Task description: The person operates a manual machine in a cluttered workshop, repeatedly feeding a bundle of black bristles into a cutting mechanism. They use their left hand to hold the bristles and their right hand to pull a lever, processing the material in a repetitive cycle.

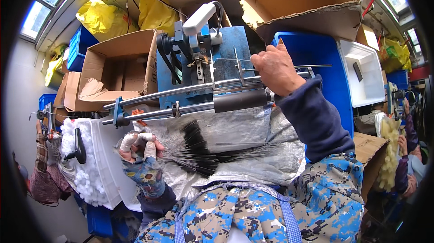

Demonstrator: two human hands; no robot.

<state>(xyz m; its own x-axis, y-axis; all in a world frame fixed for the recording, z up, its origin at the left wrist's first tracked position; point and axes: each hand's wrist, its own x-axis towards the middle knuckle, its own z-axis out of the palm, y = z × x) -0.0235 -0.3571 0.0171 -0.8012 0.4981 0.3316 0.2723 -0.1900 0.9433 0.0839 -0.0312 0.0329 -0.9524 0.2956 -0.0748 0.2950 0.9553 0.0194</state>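
My left hand point(142, 147), its fingers wrapped in white tape, is curled at the ends of thin wires point(174, 152) fanned over my lap. Its fingertips are pressed together, but what they pinch is too small to tell. Black bristles point(199, 150) lie across the wires on a silvery sheet point(235, 130). My right hand point(276, 69) is closed at the right side of a bench machine point(199, 53), above its dark roller point(239, 101). A thin metal rod point(314, 66) shows beside that hand. The fingers hide whatever they grip.
Cardboard boxes stand left point(117, 73) and behind point(312, 17). To the right are a blue bin point(312, 44) and a white tray point(361, 73). White tufts point(83, 161) fill a tub at left, with a black-handled tool point(77, 147) on them. Other people work at both sides.
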